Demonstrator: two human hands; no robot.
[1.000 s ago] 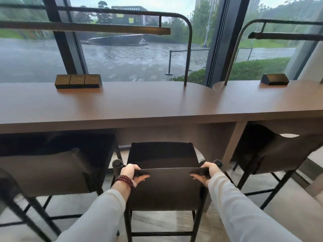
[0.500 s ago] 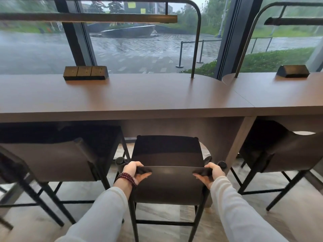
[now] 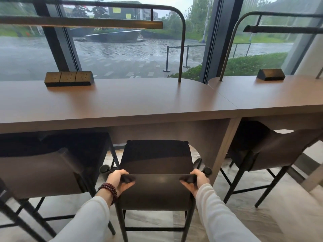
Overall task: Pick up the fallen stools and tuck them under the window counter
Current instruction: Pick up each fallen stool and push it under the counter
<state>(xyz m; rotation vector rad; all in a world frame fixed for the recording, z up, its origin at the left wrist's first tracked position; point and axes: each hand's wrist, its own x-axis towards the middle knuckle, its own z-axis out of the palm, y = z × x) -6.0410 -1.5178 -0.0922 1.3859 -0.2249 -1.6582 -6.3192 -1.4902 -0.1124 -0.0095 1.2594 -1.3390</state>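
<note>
Along the rain-streaked window, the counter had the middle stool upright before it, not yet tucked.
The left hand and right hand kept gripping the ends of the backrest's top edge. In the last second the stool had barely gained on the counter, its seat front near the counter's edge, so the push likely remained.

Soft grey daylight enters through the window, leaving the counter underside shadowed; wide-angle edges bend.

Brown counter, socket boxes; floor, stools
</note>
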